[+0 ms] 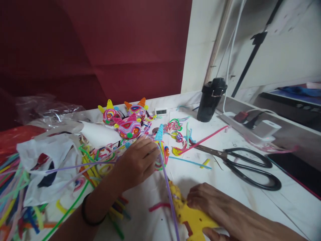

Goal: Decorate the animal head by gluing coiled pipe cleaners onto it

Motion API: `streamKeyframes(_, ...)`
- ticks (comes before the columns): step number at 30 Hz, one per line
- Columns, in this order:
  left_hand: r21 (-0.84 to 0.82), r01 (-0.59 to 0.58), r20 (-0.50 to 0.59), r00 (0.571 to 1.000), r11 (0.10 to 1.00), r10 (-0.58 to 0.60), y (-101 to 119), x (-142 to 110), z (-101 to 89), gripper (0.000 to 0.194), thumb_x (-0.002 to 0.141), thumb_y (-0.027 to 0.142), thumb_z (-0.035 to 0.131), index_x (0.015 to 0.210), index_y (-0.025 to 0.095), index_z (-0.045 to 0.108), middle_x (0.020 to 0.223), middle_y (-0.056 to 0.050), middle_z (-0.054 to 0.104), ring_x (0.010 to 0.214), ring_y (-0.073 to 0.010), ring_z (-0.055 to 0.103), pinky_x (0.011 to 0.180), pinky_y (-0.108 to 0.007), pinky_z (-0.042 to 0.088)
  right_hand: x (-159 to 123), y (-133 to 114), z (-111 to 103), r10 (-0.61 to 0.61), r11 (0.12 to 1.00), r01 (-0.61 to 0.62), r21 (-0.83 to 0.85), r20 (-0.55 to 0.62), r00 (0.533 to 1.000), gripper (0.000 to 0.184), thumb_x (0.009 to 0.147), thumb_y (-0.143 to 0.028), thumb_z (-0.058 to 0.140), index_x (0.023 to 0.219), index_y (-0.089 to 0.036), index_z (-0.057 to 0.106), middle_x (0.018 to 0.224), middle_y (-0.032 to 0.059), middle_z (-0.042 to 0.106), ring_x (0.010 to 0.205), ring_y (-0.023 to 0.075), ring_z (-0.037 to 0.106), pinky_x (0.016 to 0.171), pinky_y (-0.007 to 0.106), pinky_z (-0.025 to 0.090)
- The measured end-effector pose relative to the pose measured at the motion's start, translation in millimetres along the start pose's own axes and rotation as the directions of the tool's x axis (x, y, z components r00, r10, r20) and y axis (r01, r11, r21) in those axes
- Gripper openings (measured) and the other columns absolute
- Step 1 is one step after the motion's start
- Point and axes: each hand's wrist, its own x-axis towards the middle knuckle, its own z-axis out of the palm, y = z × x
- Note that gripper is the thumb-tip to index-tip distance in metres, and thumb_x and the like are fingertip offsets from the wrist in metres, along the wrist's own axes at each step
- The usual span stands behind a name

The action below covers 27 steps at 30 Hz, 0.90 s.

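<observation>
My left hand (139, 162), with a dark band on its wrist, is closed around a round, multicoloured pipe-cleaner craft piece (165, 152) that has a light blue horn-like tip. A long purple pipe cleaner (168, 190) hangs down from the fingers toward the front edge. At the lower right, my right hand (215, 204) grips a yellow hot glue gun (193, 217), its nozzle pointing toward the craft piece. Part of the gun's handle is hidden by the hand and the frame edge. Fingers cover much of the craft piece.
Finished-looking pipe-cleaner faces (129, 129) sit at the back. Black-handled scissors (247, 164) lie at right beside a phone (298, 169). Behind them stand a black bottle (210, 102) and a power strip (232, 122). Loose pipe cleaners (15, 197) and a white mask-like sheet (27, 157) crowd the left.
</observation>
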Motion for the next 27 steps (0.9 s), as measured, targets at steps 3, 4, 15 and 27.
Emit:
streamKeyframes(3, 0.004, 0.009, 0.019, 1.0, 1.0, -0.009, 1.7, 0.0, -1.5, 0.031, 0.085, 0.012, 0.05, 0.115, 0.014, 0.058, 0.115, -0.012, 0.064, 0.116, -0.0262, 0.055, 0.111, -0.052, 0.04, -3.8, 2.6, 1.9, 0.038, 0.988, -0.046, 0.145, 0.056, 0.998, 0.04, 0.098, -0.035, 0.051, 0.135, -0.019, 0.044, 0.122, 0.012, 0.066, 0.118, 0.02, 0.061, 0.091, 0.023, 0.056)
streamKeyframes(4, 0.007, 0.012, 0.023, 1.0, 1.0, -0.012, 2.0, 0.1, -2.2, 0.033, 0.084, 0.011, 0.05, 0.116, 0.014, 0.057, 0.115, -0.012, 0.064, 0.116, -0.0267, 0.055, 0.11, -0.053, 0.04, -4.6, 2.8, 1.7, 0.056, 0.972, -0.074, 0.222, 0.086, 0.995, 0.04, 0.098, -0.034, 0.052, 0.135, -0.021, 0.043, 0.123, 0.0118, 0.065, 0.117, 0.0195, 0.061, 0.092, 0.023, 0.056)
streamKeyframes(15, 0.128, -0.051, -0.025, 0.998, 0.991, 0.054, 5.3, 2.2, 2.5, 0.02, 0.091, 0.021, 0.049, 0.105, 0.013, 0.061, 0.104, -0.012, 0.066, 0.108, -0.026, 0.058, 0.106, -0.052, 0.044, -0.4, -7.6, -3.1, 0.22, 0.625, -0.432, 0.65, 0.384, 0.897, 0.036, 0.092, -0.035, 0.06, 0.126, -0.033, 0.047, 0.13, 0.0067, 0.055, 0.115, 0.021, 0.058, 0.095, 0.03, 0.051)
streamKeyframes(27, 0.136, -0.02, -0.097, 0.995, 0.991, 0.033, 3.5, -0.3, 4.7, 0.023, 0.093, 0.014, 0.047, 0.111, 0.009, 0.06, 0.11, -0.014, 0.066, 0.11, -0.0268, 0.056, 0.103, -0.049, 0.046, 15.8, 2.2, -13.4, 0.258, 0.727, -0.374, 0.576, 0.276, 0.926, 0.033, 0.088, -0.023, 0.056, 0.12, -0.024, 0.049, 0.122, 0.0093, 0.058, 0.106, 0.0192, 0.062, 0.096, 0.033, 0.05)
